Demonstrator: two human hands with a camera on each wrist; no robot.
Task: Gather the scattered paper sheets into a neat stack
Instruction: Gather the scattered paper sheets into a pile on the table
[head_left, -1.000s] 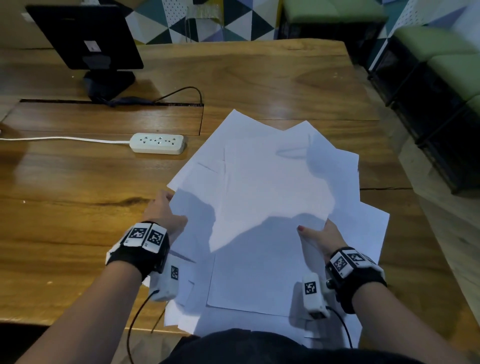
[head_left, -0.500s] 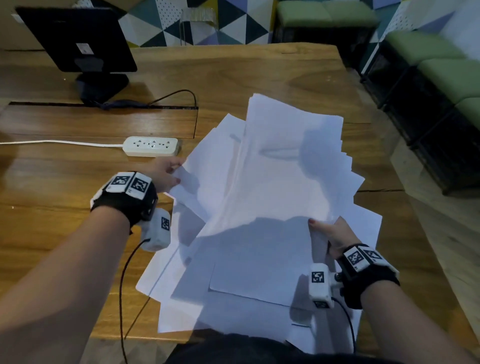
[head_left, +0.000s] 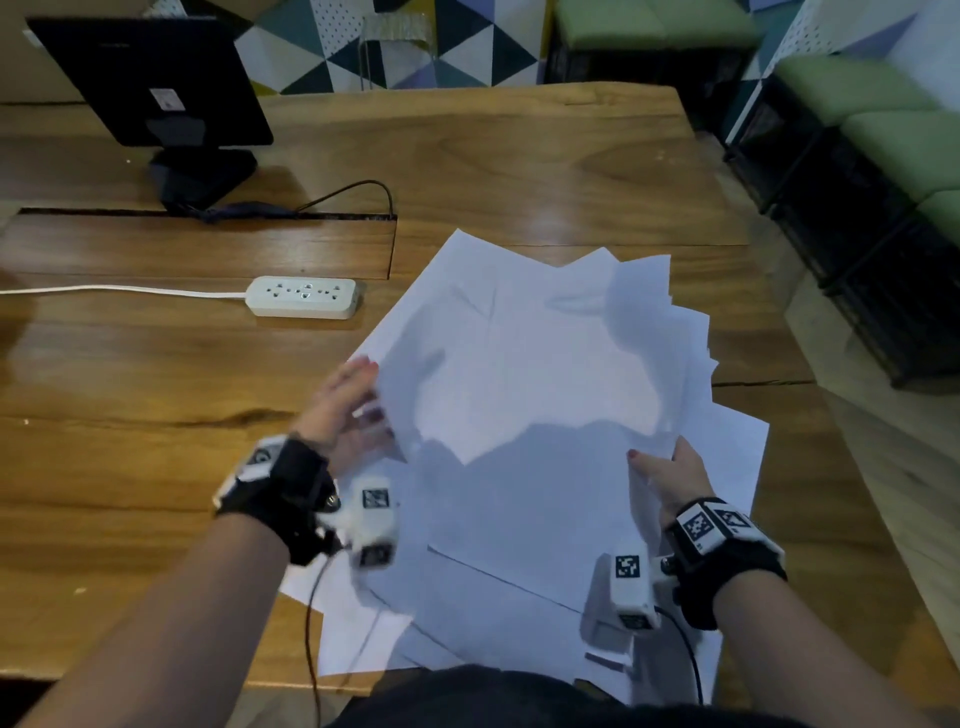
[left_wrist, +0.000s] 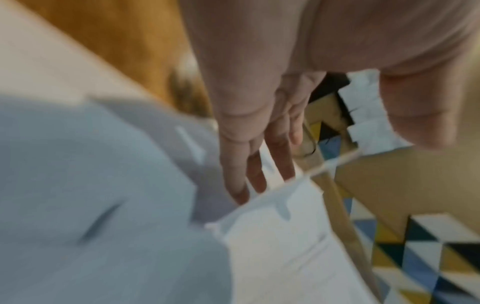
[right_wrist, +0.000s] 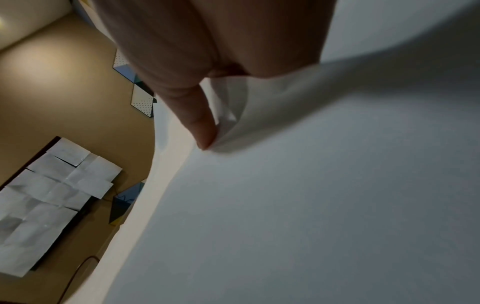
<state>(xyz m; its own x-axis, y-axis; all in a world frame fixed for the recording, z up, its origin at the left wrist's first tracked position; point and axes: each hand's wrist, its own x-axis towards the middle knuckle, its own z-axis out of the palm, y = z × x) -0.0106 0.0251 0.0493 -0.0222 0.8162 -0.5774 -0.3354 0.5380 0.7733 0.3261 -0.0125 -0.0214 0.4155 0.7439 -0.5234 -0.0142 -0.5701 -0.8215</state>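
Several white paper sheets (head_left: 545, 389) lie fanned and overlapping on the wooden table (head_left: 156, 467), some hanging over its near edge. My left hand (head_left: 358, 400) is at the pile's left edge with straight fingers (left_wrist: 241, 164) touching the sheets (left_wrist: 285, 246); that view is blurred. My right hand (head_left: 670, 473) grips the right side of a raised bundle, thumb on top and the other fingers hidden beneath. In the right wrist view a fingertip (right_wrist: 202, 131) presses into the curled paper (right_wrist: 311, 205). The lower sheets are partly covered by the upper ones.
A white power strip (head_left: 304, 296) with its cord lies left of the pile. A black monitor (head_left: 150, 78) stands at the far left, a dark cable (head_left: 358, 189) beside its base. Green cushioned benches (head_left: 883, 130) line the right side beyond the table.
My left hand came back from near the power strip to the pile's left edge. The raised bundle in my right hand has dropped lower and flatter.
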